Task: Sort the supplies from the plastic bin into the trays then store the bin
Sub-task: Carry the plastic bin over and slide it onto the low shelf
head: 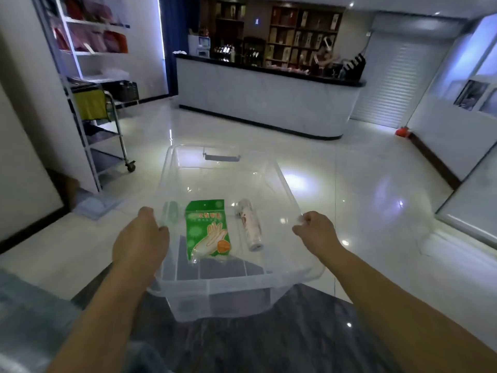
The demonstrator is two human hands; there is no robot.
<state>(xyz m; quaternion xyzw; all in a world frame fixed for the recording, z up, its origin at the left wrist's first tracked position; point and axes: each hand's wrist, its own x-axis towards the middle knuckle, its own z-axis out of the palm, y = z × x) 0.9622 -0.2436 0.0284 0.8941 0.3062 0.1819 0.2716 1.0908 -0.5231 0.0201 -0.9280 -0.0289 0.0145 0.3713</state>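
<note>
Between your hands, the plastic bin [271, 289] ran lengthwise away from you; left hand [144, 235] and right hand [317, 228] gripped its side rims, equally near.

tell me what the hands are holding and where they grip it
Both hold the clear bin by its rim: the left hand on the left edge, the right hand on the right edge.

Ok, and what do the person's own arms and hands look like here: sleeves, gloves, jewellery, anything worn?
Both forearms are bare right up to the frame's lower edge; no sleeves show. The left hand and right hand wear no gloves, and no rings, watch or wristband can be seen. No markings or cables either.
</note>
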